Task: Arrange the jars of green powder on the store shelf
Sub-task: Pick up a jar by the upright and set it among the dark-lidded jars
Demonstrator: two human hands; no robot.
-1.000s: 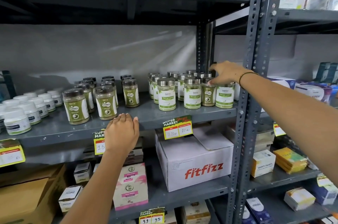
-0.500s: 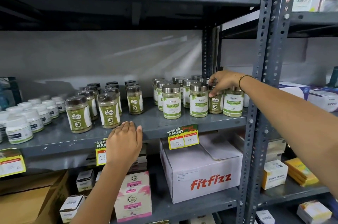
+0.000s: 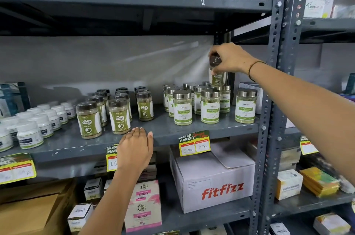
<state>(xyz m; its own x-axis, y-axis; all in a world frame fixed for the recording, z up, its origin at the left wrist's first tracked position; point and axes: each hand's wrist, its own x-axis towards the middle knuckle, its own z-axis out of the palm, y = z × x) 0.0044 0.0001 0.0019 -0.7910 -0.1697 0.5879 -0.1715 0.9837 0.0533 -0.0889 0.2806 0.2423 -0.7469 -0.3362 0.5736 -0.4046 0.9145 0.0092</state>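
while our right hand grips a dark-lidded jar by its cap, holding it in the air above the back of the silver-lidded jars, our left hand lies open and flat on the front lip of the shelf, holding nothing. the lifted jar looks like a stray: its lid matches the dark-lidded group standing to the left, well apart from the silver cluster. we judge the step is to carry it across and set it there. we should lift clear of the silver lids before moving sideways, keep the jar upright, pinch the cap firmly, and land it in line with its row, label facing front.
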